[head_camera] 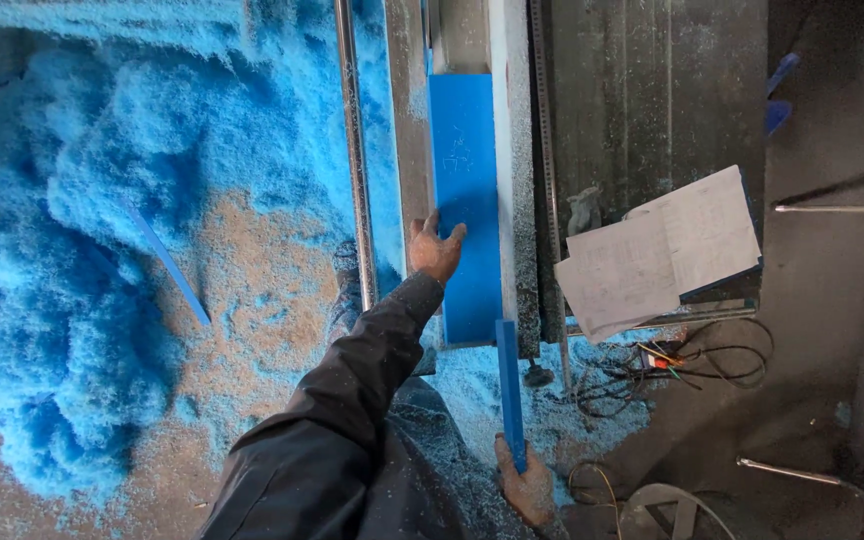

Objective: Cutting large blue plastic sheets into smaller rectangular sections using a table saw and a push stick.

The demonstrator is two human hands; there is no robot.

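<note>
Left hand: fingers spread apart, palm resting on the edge of a blue plastic slab that lies flat on the machine bed, against a white fence.

Right hand: fingers clamped on the lower end of a narrow blue strip, held upright just below the slab.

Surroundings: a steel rail left of the slab; blue shavings heaped deep beyond it, mixed with tan sawdust; another thin blue offcut lying in the heap. Paper sheets on the bed to the right; tangled cables below them.
</note>
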